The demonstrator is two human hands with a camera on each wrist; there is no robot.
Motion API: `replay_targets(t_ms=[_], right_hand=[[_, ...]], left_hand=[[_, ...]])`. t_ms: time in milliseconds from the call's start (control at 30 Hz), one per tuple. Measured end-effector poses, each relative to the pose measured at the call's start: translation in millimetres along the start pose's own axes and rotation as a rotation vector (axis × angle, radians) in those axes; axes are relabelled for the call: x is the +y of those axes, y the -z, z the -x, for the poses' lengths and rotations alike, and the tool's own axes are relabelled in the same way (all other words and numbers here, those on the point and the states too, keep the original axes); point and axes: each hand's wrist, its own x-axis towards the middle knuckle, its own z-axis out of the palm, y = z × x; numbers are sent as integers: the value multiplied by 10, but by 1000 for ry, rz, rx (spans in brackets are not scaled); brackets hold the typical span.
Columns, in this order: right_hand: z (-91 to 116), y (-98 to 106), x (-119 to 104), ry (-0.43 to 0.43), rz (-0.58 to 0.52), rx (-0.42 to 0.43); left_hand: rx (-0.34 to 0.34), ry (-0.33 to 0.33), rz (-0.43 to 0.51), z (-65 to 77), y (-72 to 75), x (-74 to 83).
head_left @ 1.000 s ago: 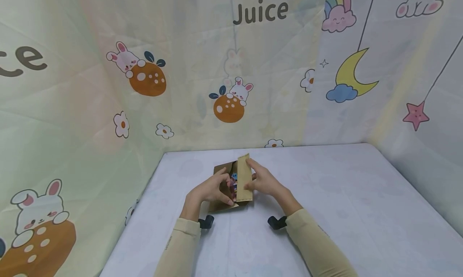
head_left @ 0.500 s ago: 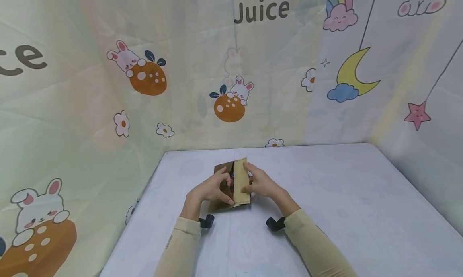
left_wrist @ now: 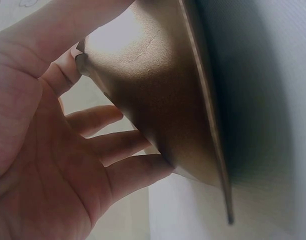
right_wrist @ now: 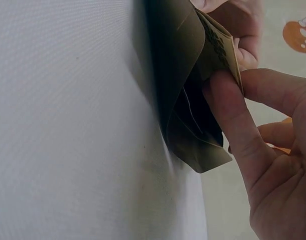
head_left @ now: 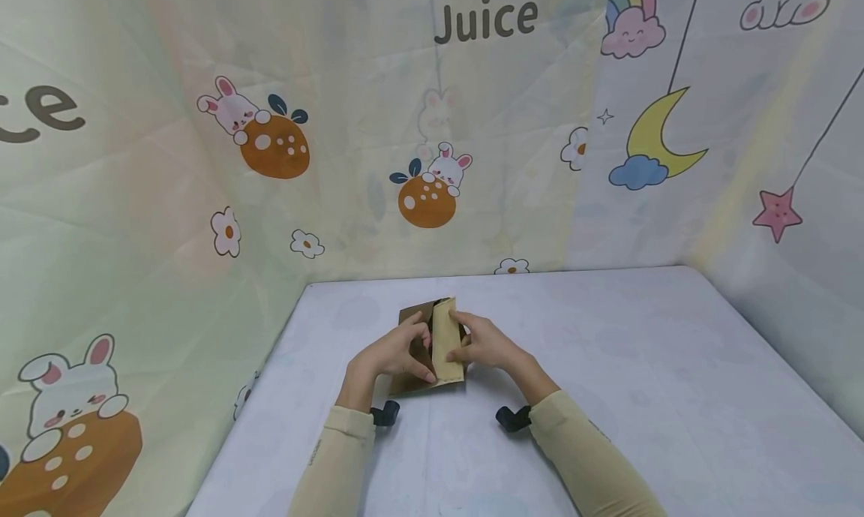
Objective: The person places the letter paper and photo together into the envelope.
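Note:
A brown kraft paper box (head_left: 409, 384) lies on the white-covered table, with a paler tan flap (head_left: 445, 346) standing along its right side. My right hand (head_left: 496, 343) pinches this flap between thumb and fingers. In the right wrist view, a finger reaches inside the flap's edge, above a dark opening in the box (right_wrist: 180, 60); dark printing shows on the flap. My left hand (head_left: 390, 352) holds the box from the left, thumb at the near end and fingers on the far part. The left wrist view has several fingertips against the brown panel (left_wrist: 148, 80). The flap covers the contents.
The white table (head_left: 607, 397) extends around the box, its back edge meeting a printed cloth backdrop (head_left: 351, 164). Another cloth (head_left: 121, 239) hangs along the left side. A black wrist mount (head_left: 385, 414) sits at my left wrist, another black mount (head_left: 514, 419) at my right.
My right hand has moved slightly left, bringing the tan flap over the box. The colourful contents seen earlier are now covered. My left hand has stayed in place.

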Motion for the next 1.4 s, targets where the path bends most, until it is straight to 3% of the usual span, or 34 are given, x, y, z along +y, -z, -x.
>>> replay_targets(t_ms=[633,900,1200,1400], right_hand=[[3,-44,46,18,-179,-123],[5,-83,2,13,-201,-140],[-34,-131,11,35,-165,-92],[-17,-146,-3,47,-165,-127]], left_hand=[[3,7,12,-3,-17,-19],[1,-5,9,6,-4,-20],[6,-1,19,-7,-9,-21],[7,5,18,1,-7,-7]])
